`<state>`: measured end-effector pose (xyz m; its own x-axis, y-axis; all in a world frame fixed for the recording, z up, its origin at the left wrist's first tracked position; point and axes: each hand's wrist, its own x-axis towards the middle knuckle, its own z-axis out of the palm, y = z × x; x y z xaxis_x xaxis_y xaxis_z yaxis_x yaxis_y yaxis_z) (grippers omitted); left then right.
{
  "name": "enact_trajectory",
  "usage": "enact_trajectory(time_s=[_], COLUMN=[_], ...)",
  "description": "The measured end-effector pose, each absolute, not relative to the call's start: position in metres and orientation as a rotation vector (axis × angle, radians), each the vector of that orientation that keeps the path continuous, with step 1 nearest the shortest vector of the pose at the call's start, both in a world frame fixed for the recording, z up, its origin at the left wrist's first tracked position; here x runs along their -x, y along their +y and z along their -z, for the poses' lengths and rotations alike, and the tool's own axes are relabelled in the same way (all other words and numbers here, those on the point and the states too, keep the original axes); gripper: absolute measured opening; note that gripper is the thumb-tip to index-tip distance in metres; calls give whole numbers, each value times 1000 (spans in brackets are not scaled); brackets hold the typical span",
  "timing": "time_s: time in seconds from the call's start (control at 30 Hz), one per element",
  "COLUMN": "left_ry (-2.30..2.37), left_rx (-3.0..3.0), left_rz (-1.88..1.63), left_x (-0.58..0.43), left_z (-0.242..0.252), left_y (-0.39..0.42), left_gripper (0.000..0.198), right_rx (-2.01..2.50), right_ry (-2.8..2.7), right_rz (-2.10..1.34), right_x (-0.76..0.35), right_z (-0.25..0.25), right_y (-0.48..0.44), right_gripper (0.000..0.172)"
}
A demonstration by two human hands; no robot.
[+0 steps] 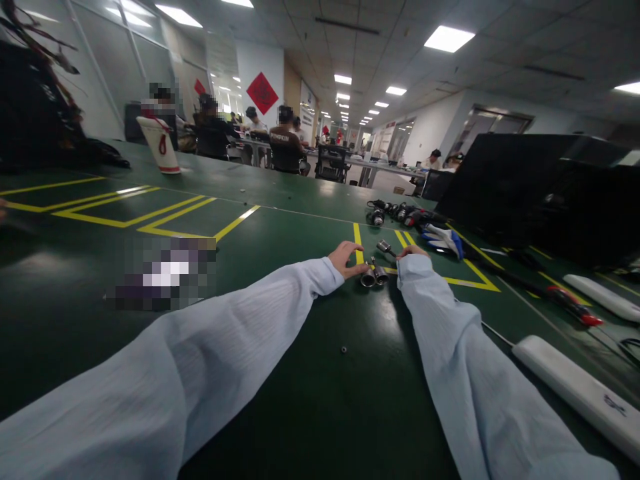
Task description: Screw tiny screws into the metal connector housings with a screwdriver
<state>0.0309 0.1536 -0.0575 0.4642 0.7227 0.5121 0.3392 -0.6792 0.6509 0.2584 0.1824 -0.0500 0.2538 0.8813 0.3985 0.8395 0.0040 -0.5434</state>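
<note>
My right hand [414, 251] is closed on the thin shank of a small metal bit [385, 247], whose thicker head points away to the left. Two larger cup-shaped metal bits [368, 277] [381, 275] lie side by side on the green table [310, 373], their round hollow ends facing me. My left hand [347, 259] is just left of this pair. Its thumb and fingers are spread apart around the near side, with nothing gripped; whether the thumb touches the left bit I cannot tell.
A tiny ring-shaped piece [343, 349] lies nearer me. Dark tools with cables [380, 215] and a white-blue glove [444, 240] are beyond my right hand. A white power strip [575, 393] flanks my right arm. A paper cup [161, 148] stands far left; people sit behind.
</note>
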Motion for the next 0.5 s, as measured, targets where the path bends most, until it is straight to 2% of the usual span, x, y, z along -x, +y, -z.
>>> enact_trajectory(time_s=[0.07,0.27,0.5], left_ry=[938,968,673], left_rx=[-2226,-2068,-1706], left_rz=[-1150,-1313,-1136], left_x=[-27,-11,6], left_z=[55,45,26], left_y=[150,126,46], left_gripper=[43,30,65], right_rx=[1756,1352,861], right_ry=[-1429,-1254,-1250], right_rz=[-138,-354,-676], right_x=[-257,-231,-156], right_z=[49,34,24], right_y=[167,109,38], right_gripper=[20,21,26])
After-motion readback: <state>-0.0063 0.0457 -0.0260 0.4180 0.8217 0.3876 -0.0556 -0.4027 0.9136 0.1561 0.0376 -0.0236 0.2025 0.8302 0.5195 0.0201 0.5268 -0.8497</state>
